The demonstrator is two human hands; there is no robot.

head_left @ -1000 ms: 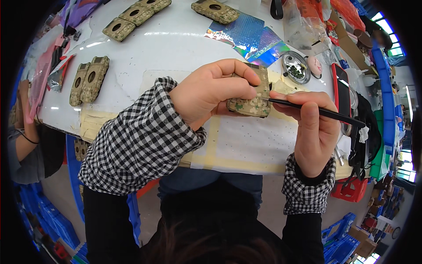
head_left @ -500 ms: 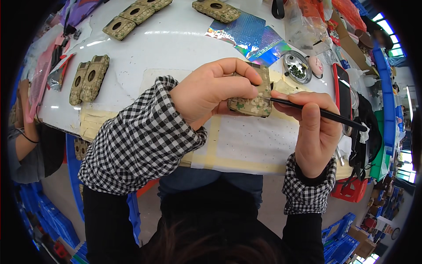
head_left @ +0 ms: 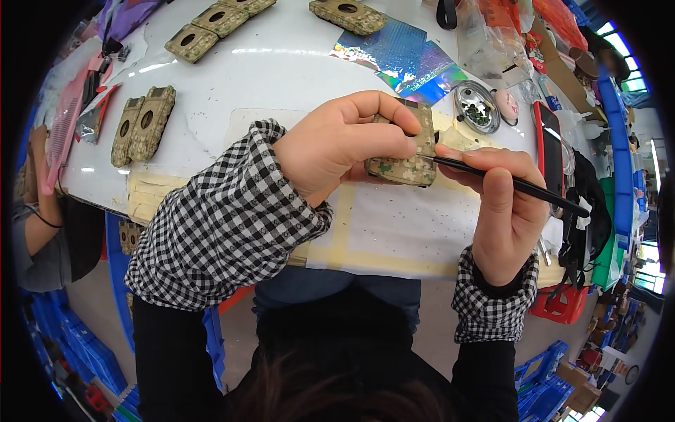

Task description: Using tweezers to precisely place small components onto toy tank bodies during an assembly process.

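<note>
My left hand (head_left: 348,144) is closed around a camouflage-patterned model tank hull (head_left: 404,171), steadying it above the white work sheet. Between the fingers of my right hand (head_left: 508,211) is a slim black pen-like tool (head_left: 524,186), its thin tip touching the hull's right side. Whether it is a brush, a blade or tweezers I cannot tell. Part of the hull is hidden behind my left fingers. To the right, a round clear dish (head_left: 477,107) holds small dark green bits.
More camouflage hulls (head_left: 152,124) lie at the left, with others (head_left: 218,22) and a single hull (head_left: 348,15) farther back. Shiny holographic sheets (head_left: 401,53) lie beyond my hands. At the right are a red-edged phone (head_left: 548,141) and plastic bags (head_left: 492,42). A co-worker's arm (head_left: 43,218) shows at far left.
Very little differs. The hull and both hands have shifted slightly, with the tool's tip still against the hull.
</note>
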